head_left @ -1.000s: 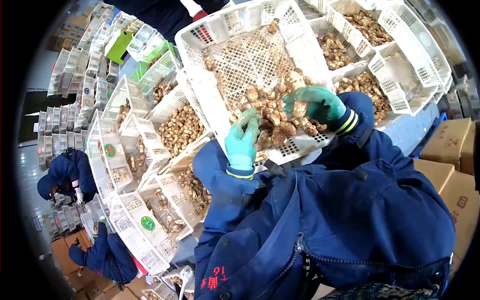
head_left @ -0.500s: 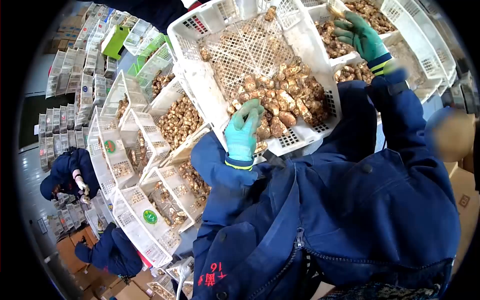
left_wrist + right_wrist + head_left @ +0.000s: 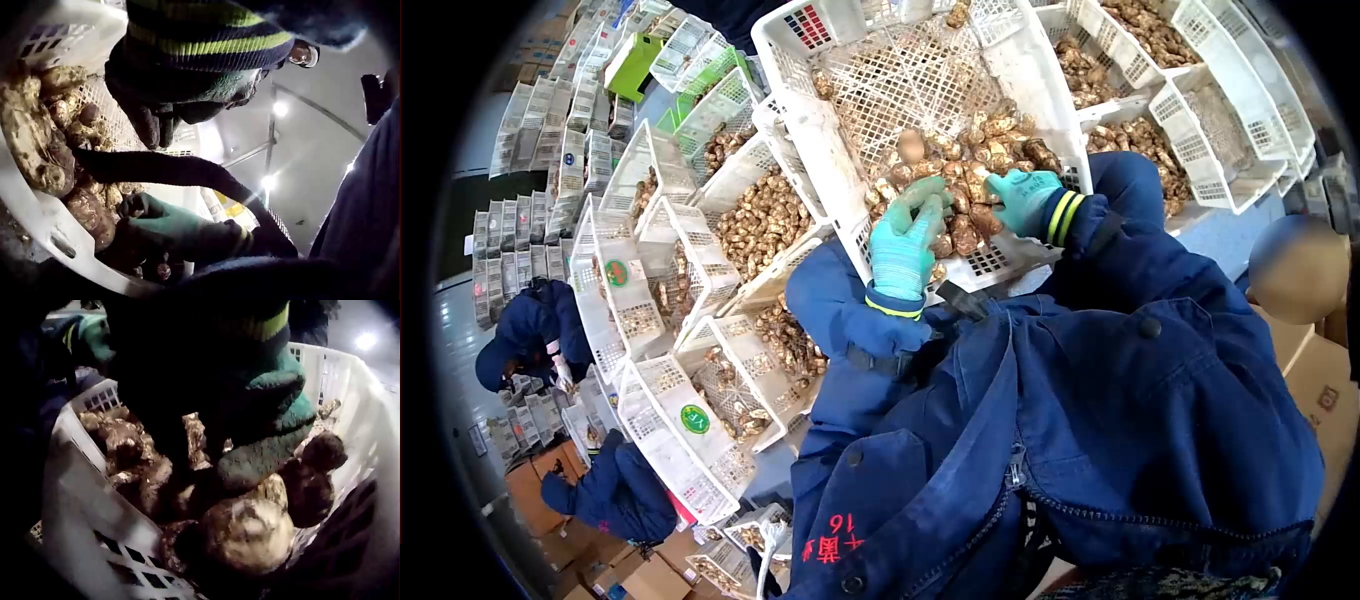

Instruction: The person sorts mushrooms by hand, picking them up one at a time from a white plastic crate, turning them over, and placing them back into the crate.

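Note:
Brown-and-white mushrooms [image 3: 965, 225] lie heaped in the near part of a white plastic crate [image 3: 845, 205], which rests at the person's lap. My left hand [image 3: 908, 240], in a green glove, is over the left side of the heap. Its fingers are loosely bent with nothing between them, as the left wrist view also shows. At the heap's right side is my gloved right hand [image 3: 1027, 203], fingertips at the mushrooms. In the right wrist view its fingers [image 3: 250, 462] point down among them, above a large pale mushroom [image 3: 250, 534]; I cannot tell whether they grip one.
To the left, white crates [image 3: 685, 420] hold sorted mushrooms [image 3: 762, 230]. More divided crates [image 3: 1230, 160] with mushrooms stand at the right. Cardboard boxes [image 3: 1315, 390] are at the right edge. Two people in blue [image 3: 615, 490] work at the far left, beside stacked crates.
My right hand left the heap, reached over the crates at the right, and is now back at the heap. My left hand stayed over the heap's left side throughout.

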Tool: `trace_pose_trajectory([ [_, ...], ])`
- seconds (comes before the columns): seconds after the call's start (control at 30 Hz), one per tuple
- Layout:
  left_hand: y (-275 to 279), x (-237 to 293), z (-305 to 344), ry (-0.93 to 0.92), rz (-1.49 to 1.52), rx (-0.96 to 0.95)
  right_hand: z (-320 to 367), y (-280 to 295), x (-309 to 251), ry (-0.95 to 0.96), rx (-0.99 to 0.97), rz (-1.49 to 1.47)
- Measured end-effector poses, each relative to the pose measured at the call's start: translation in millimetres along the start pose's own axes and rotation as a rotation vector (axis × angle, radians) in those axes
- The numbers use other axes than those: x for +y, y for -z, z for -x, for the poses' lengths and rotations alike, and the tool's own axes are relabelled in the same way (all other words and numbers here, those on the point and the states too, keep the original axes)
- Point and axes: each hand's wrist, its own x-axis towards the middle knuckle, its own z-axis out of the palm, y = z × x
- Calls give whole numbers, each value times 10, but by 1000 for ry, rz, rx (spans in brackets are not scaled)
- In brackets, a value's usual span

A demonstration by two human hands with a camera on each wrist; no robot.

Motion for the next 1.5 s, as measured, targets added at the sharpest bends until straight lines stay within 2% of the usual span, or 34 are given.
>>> trace_pose_trajectory([
  [0.07,0,-1,8,-4,6,-30,-111,-111,-14,-42,56,18],
  [0.17,-12,50,50,24,70,-27,-279,-116,100,-113,6,-12],
  [0.2,-6,53,63,26,85,-17,-250,-85,275,45,22,-206],
  [0.23,9,56,66,28,100,-7,-279,-126,304,-27,200,-447],
  [0.3,38,20,43,31,78,-38,-300,-69,445,27,27,-1276],
  [0.33,33,-5,32,35,68,-56,-197,50,351,-43,33,-1375],
  [0.37,25,-30,26,41,54,-77,-261,-91,454,-35,100,-1255],
  [0.43,27,-96,-7,44,54,-67,-171,-48,393,17,209,-507],
  [0.47,47,-134,-39,49,76,-53,-268,-204,470,132,260,-410],
  [0.6,77,-75,-45,17,77,73,-175,55,114,165,260,-22],
  [0.63,82,-81,-49,3,87,92,-217,35,88,175,174,8],
  [0.7,43,-110,-58,37,-13,6,-154,10,-65,170,121,20],
  [0.73,1,-131,-51,34,-34,-12,-106,12,-182,154,93,125],
  [0.83,-1,-136,-67,42,-26,-15,-147,-67,-281,112,97,213],
  [0.93,55,-139,-84,61,0,0,-228,-2,-279,182,65,240],
  [1.03,153,-190,-107,46,45,-8,-331,-53,-9,235,307,-188],
  [1.07,170,-200,-106,34,48,-12,-403,-101,164,277,107,-793],
  [1.1,175,-200,-108,23,50,-22,-408,-13,224,226,-84,-1394],
  [1.13,173,-194,-127,104,71,-64,-364,37,276,613,203,-1106],
  [1.17,111,-210,-77,104,19,-50,-278,94,356,962,480,-764],
  [1.2,62,-132,-72,234,155,-197,-58,122,245,814,437,-982],
  [1.23,1,-9,-53,366,292,-337,-63,60,200,705,233,-1348],
  [1.27,-70,97,17,353,348,-440,-66,-1,155,548,78,-1736],
  [1.3,-10,-56,-58,409,453,-598,-66,9,82,451,-152,-1979],
  [1.33,-36,-142,-32,266,449,-468,-66,20,10,292,-363,-2218],
  [1.37,-59,-223,-1,123,441,-340,-55,20,-53,352,-367,-2181],
  [1.4,-57,-119,68,148,477,-300,-44,23,-117,411,-369,-2145],
  [1.5,3,-104,63,158,233,-271,-40,32,-309,551,-259,-1984],
])
